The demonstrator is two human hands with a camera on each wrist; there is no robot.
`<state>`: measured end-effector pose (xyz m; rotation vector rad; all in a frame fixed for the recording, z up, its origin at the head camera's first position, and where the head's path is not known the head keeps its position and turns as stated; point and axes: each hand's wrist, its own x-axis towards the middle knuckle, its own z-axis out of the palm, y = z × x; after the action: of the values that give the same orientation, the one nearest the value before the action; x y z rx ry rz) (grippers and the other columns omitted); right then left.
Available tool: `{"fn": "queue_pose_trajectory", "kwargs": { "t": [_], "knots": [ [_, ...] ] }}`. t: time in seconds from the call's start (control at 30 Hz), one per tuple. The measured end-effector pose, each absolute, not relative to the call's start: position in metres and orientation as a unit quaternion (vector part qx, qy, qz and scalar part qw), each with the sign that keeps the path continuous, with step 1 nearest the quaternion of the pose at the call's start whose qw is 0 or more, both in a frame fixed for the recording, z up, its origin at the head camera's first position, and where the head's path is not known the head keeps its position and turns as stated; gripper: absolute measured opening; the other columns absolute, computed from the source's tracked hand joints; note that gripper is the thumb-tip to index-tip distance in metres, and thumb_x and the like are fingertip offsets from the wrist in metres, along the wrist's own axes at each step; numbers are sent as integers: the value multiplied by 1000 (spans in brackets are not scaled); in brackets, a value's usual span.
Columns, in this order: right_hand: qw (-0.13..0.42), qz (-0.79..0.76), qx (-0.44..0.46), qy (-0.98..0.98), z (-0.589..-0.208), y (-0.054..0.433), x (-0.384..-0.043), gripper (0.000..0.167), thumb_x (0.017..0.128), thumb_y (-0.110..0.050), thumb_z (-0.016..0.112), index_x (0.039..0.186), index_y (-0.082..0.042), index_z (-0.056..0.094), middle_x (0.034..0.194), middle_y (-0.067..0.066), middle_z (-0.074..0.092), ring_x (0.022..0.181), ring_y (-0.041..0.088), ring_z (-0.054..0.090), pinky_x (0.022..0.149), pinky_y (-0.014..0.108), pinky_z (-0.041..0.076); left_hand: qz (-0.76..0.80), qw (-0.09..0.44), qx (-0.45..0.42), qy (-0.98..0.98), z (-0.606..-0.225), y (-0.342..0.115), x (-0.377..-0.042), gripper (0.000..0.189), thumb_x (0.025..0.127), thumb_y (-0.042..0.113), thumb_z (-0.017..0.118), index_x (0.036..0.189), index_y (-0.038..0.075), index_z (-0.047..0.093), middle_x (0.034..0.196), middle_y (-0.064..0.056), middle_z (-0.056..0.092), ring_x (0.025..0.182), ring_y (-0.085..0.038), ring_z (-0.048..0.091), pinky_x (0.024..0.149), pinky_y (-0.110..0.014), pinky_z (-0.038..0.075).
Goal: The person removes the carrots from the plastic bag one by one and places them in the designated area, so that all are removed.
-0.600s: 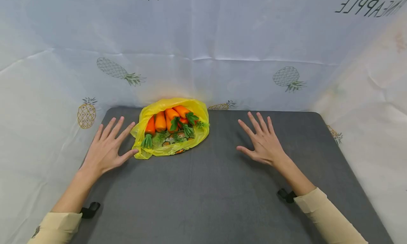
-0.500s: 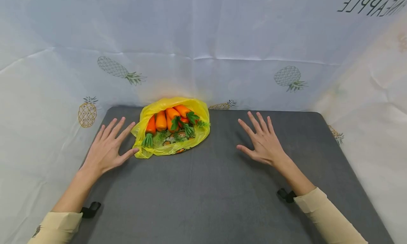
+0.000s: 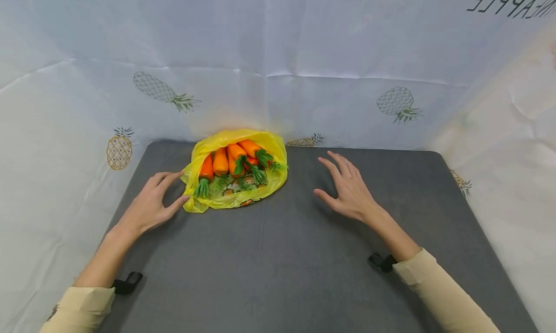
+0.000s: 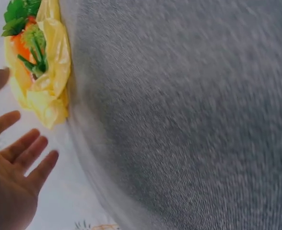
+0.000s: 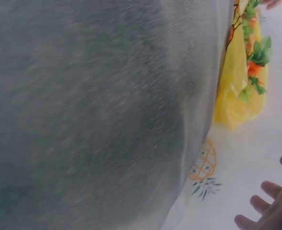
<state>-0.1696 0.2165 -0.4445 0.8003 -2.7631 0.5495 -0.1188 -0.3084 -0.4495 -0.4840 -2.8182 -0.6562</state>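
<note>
A yellow plastic bag point(image 3: 274, 186) lies at the back of the grey table, left of centre, its mouth facing the front. Inside it sit several orange carrots point(image 3: 220, 161) with green leafy tops, and some green sprigs lie below them. My left hand point(image 3: 147, 206) is at the bag's left edge, thumb and forefinger apart with their tips right at the yellow plastic. Over the table to the right of the bag, my right hand point(image 3: 351, 193) holds nothing, its fingers loosely bent. The left wrist view shows spread fingers point(image 4: 22, 152) below the bag.
The grey tabletop point(image 3: 269, 270) stretches in front of the bag and between both arms. A white cloth point(image 3: 330, 48) printed with pineapples hangs close behind the table and along its sides. Black straps point(image 3: 127, 283) are worn near both cuffs.
Both hands have drawn their spread fingers closer together and bent them. My right hand has moved slightly left. The bag stays in place, while the head view has shifted a little.
</note>
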Motion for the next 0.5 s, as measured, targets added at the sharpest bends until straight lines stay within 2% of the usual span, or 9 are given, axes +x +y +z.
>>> {"fn": "queue_pose_trajectory", "kwargs": {
  "t": [0.3, 0.4, 0.5],
  "knots": [
    [64, 263, 270, -924, -436, 198, -172, 77, 103, -46, 71, 168, -21, 39, 176, 15, 33, 160, 42, 33, 123, 71, 31, -287, 71, -157, -943, -456, -308, -120, 52, 93, 16, 84, 138, -2, 66, 128, -24, 63, 104, -39, 70, 86, -57, 62],
    [56, 290, 274, -915, -434, 192, -173, 71, 104, -41, 71, 166, -22, 43, 175, 14, 35, 159, 41, 34, 124, 71, 30, -311, 53, -147, -938, -460, -310, -120, 48, 93, 13, 85, 134, -4, 67, 125, -24, 62, 102, -37, 70, 83, -40, 65],
    [52, 310, 279, -907, -433, 186, -174, 65, 105, -38, 70, 164, -23, 47, 174, 12, 37, 159, 41, 35, 123, 70, 32, -343, 22, -127, -931, -462, -311, -120, 45, 95, 12, 85, 132, -4, 67, 126, -23, 62, 103, -34, 70, 82, -20, 62]
  ]
}}
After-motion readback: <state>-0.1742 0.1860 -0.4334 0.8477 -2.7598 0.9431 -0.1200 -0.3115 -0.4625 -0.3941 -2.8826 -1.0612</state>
